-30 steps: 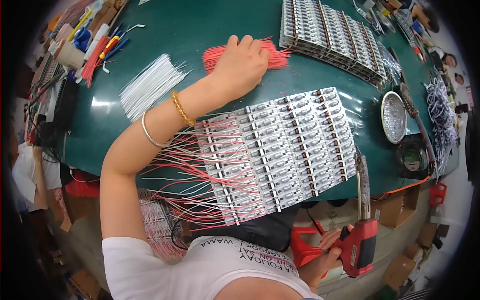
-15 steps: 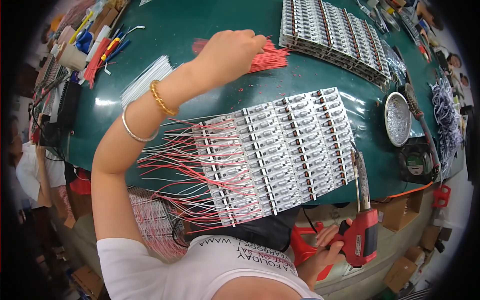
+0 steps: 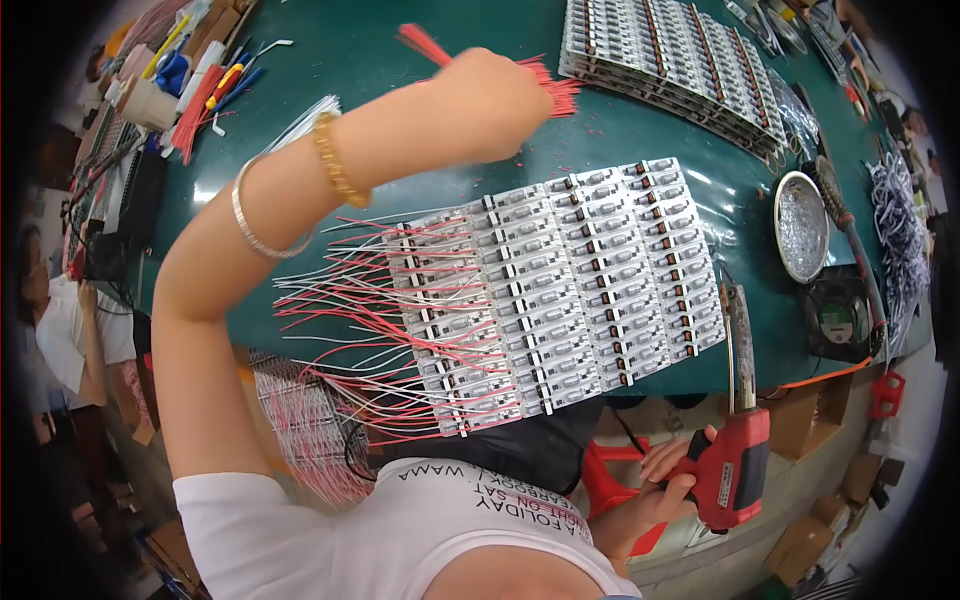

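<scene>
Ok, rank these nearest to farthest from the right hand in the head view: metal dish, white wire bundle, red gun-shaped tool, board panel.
From the right hand:
1. Red gun-shaped tool: held in it.
2. Board panel: ahead, to the left.
3. Metal dish: ahead, to the right.
4. White wire bundle: far left.

A green table [image 3: 345, 50] carries a circuit-board panel [image 3: 560, 285] at frame centre, red wires [image 3: 563, 99] top centre, white wires [image 3: 312, 120] upper left, stacked panels [image 3: 668, 70] upper right.
</scene>
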{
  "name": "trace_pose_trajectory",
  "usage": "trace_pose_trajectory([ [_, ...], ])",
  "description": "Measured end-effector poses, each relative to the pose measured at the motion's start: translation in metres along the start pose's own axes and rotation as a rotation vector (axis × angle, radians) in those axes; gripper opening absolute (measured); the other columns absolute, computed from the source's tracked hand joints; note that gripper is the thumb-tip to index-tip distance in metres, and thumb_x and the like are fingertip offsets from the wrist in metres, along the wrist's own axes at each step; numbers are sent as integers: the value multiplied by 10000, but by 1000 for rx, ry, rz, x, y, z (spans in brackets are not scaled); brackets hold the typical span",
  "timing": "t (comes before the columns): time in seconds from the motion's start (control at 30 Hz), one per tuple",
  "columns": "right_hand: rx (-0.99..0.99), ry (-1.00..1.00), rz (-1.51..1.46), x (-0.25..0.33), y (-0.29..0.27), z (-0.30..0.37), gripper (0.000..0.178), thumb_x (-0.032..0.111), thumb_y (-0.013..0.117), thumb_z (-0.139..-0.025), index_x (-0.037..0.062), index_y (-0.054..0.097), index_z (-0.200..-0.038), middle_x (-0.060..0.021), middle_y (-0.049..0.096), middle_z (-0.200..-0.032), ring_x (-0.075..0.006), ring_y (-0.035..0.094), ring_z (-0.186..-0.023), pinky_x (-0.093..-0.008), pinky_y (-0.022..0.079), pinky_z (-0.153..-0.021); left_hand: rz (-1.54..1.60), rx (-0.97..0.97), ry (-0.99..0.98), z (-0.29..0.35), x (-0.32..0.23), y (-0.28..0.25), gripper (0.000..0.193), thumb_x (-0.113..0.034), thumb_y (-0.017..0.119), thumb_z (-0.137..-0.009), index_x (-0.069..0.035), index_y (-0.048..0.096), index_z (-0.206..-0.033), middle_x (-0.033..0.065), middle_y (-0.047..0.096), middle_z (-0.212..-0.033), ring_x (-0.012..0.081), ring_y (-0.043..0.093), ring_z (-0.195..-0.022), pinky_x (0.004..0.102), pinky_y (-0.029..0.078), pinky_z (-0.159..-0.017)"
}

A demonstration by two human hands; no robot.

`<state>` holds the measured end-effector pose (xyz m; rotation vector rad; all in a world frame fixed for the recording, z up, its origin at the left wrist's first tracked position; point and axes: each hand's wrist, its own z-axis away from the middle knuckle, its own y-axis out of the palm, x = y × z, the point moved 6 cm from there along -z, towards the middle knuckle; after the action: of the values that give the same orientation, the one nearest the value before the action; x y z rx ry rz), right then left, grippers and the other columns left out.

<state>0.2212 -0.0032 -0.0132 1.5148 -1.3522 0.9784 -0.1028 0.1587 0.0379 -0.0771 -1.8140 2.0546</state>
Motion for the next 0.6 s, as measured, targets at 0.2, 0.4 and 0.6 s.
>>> trace_pose_trajectory([
  [0.2, 186, -16, 65, 11, 9, -17, 803, 463, 633, -836, -89, 303, -1317, -19, 452, -523, -107, 418, -419, -235, 358, -416, 699, -309, -9, 35, 5, -1, 101, -124, 620, -819, -27, 608, -794, 109, 615, -632, 271, 601, -578, 343, 437, -524],
  [0.4, 223, 135, 430, 26, 45, -34, 582, 641, 620, -753, 75, 543, -645, -14, 490, -538, -148, 499, -506, -282, 379, -517, 931, -415, -113, 50, -18, 30, 133, -124, 645, -796, -9, 600, -746, 117, 604, -670, 270, 583, -600, 364, 440, -553],
  [0.6, 133, 462, 134, 9, 93, -38, 877, 656, 557, -796, -114, 397, -1186, 21, 381, -503, -71, 367, -419, -216, 289, -425, 1062, -496, -185, 45, -24, 47, 127, -100, 642, -771, 4, 588, -722, 135, 589, -710, 314, 588, -666, 415, 450, -586],
])
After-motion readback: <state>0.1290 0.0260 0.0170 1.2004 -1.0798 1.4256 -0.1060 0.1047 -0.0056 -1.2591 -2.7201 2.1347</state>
